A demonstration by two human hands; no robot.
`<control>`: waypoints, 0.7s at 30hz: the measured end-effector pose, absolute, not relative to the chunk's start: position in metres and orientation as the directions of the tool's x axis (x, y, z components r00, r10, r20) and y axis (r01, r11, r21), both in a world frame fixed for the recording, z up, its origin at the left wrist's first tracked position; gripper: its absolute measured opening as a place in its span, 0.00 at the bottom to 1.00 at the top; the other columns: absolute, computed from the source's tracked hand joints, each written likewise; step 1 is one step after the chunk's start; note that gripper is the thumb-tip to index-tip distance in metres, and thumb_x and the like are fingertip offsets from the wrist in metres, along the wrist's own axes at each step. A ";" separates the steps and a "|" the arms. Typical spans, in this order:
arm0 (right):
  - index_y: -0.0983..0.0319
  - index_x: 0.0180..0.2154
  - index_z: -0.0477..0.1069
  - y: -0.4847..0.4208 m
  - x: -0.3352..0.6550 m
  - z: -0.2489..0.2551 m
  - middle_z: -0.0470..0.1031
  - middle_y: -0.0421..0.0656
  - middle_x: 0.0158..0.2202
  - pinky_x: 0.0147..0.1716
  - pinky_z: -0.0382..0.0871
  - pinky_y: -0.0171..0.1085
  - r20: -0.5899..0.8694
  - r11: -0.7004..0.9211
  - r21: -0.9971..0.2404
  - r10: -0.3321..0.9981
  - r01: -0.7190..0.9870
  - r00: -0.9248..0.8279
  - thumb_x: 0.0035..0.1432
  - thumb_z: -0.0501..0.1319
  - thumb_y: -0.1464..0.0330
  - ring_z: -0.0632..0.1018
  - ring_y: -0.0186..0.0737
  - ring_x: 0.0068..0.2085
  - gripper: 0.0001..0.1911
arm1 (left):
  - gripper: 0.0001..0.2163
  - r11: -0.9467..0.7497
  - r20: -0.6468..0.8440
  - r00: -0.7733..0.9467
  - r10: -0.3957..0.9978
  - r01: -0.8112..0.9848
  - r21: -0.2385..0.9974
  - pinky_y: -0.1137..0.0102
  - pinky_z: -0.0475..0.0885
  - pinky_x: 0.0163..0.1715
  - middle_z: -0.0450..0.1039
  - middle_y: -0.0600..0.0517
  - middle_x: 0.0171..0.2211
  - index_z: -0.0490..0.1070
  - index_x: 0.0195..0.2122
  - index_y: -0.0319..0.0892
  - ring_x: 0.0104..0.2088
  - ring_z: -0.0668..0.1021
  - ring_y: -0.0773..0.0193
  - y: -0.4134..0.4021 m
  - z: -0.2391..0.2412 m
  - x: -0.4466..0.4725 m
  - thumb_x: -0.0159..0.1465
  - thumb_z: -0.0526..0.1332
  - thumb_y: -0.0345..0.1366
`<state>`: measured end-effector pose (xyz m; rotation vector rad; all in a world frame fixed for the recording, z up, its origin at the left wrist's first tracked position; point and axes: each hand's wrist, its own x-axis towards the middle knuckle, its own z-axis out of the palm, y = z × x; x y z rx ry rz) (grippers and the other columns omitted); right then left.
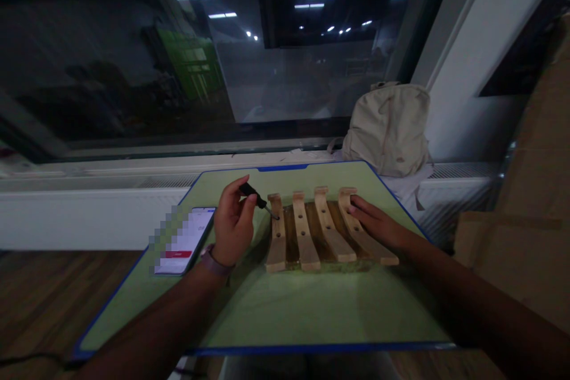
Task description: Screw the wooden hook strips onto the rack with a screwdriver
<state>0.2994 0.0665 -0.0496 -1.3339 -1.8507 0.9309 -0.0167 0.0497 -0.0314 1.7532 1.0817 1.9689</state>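
My left hand [234, 217] is closed around the black handle of a screwdriver [255, 195]. Its metal tip meets a hole in the leftmost of several pale wooden hooks [278, 228]. These hooks are fixed side by side across a darker brown wooden board [291, 237], which lies on the table. At the board's right end, my right hand [374, 219] grips the rightmost hook [351, 214] near its upper part. Dark round holes show in the hooks; whether screws sit in them I cannot tell.
The light green table [249, 314] has a blue edge. A phone [184, 243] with a lit screen lies at its left. Past the far edge, a beige backpack [392, 124] leans on the sill by the dark window [285, 71]. Cardboard boxes [521, 231] stand at the right.
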 end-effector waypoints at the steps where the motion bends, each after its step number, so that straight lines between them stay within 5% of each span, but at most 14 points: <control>1: 0.56 0.47 0.75 0.066 0.299 -0.050 0.80 0.47 0.51 0.63 0.64 0.55 0.103 0.219 -0.844 0.962 0.490 -0.253 0.62 0.55 0.48 0.75 0.59 0.59 0.23 | 0.16 -0.679 0.727 -0.218 0.651 0.263 0.686 0.72 0.77 0.36 0.71 0.50 0.41 0.69 0.55 0.46 0.36 0.77 0.68 0.050 -0.032 -0.017 0.66 0.63 0.39; 10: 0.59 0.54 0.72 0.069 0.301 -0.051 0.76 0.48 0.58 0.64 0.61 0.55 0.131 0.271 -0.840 0.942 0.470 -0.309 0.63 0.53 0.47 0.72 0.58 0.62 0.29 | 0.13 -0.726 0.756 -0.166 0.633 0.213 0.654 0.71 0.75 0.40 0.75 0.49 0.42 0.65 0.54 0.45 0.40 0.78 0.66 0.049 -0.032 -0.015 0.70 0.59 0.37; 21: 0.58 0.51 0.74 0.068 0.299 -0.050 0.79 0.47 0.54 0.62 0.65 0.54 0.130 0.255 -0.846 0.950 0.469 -0.283 0.63 0.54 0.49 0.75 0.57 0.59 0.26 | 0.12 -0.729 0.749 -0.114 0.652 0.176 0.661 0.69 0.75 0.44 0.70 0.49 0.47 0.65 0.54 0.47 0.40 0.79 0.68 0.048 -0.032 -0.016 0.71 0.56 0.35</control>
